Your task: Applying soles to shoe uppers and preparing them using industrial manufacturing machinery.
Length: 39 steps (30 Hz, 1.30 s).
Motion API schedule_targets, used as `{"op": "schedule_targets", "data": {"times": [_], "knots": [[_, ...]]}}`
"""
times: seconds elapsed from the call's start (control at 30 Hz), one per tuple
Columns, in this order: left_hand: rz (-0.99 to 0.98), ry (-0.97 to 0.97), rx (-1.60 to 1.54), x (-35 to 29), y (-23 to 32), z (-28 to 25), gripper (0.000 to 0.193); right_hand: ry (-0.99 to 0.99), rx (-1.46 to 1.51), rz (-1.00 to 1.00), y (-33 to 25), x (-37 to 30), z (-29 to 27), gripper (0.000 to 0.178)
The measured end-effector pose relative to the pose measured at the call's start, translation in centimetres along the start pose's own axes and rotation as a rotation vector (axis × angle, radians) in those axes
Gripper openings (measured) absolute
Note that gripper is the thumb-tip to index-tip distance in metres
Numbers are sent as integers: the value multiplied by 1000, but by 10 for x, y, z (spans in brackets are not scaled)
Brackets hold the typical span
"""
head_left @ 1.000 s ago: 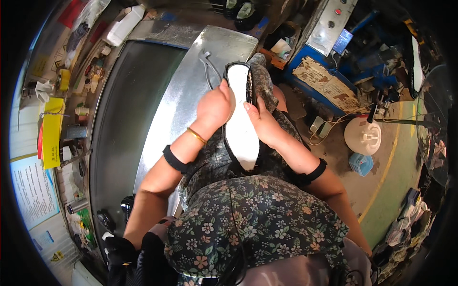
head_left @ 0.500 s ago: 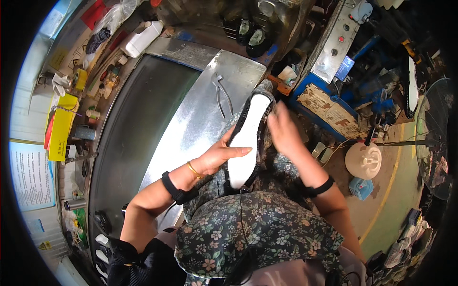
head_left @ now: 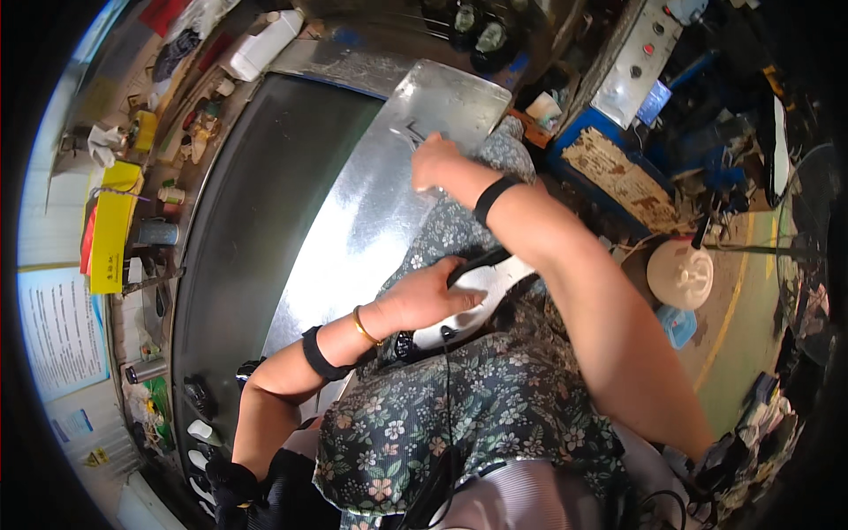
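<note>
L hand (head_left: 424, 299) clamped on white sole (head_left: 477, 291) in lap, long axis running up-right; R hand (head_left: 435, 161) far beyond sole, curled on wire tool (head_left: 408, 134) on counter (head_left: 371, 221)

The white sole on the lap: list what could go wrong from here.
1. Only the left hand rests on the sole, which lies on the sloping lap, so it could slide off toward the floor.
2. The right hand reaches far over the metal sheet to a small wire tool; the stretched arm may nudge the sole.
3. The sheet's edge lies close by the forearm and might scrape it.
</note>
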<state>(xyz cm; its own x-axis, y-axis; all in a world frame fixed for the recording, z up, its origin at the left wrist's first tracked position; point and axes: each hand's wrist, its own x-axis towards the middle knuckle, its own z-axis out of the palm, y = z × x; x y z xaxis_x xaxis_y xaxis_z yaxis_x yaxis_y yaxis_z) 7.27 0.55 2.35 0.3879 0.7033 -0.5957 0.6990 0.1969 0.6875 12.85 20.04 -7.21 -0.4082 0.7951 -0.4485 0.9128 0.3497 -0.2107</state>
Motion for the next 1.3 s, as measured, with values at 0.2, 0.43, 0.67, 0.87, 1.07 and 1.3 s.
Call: {"op": "schedule_targets", "data": {"times": [0.2,0.43,0.67,0.87,1.07,1.3], "knots": [[5,-69,128,6,12,-8,75,-239,1136,-145,83,-103,-42,21],[-16,-50,279,16,13,-5,70,318,1091,-16,128,-301,20,25],[376,-76,589,33,12,-28,41,-225,1284,139,138,-328,38,20],[421,197,412,34,2,-12,42,-391,1253,-133,143,-339,11,31],[111,-36,-374,-2,0,17,55,-755,1159,-250,158,-296,-17,31],[-75,91,-414,2,-14,19,61,-465,606,-388,137,-253,-6,37]]}}
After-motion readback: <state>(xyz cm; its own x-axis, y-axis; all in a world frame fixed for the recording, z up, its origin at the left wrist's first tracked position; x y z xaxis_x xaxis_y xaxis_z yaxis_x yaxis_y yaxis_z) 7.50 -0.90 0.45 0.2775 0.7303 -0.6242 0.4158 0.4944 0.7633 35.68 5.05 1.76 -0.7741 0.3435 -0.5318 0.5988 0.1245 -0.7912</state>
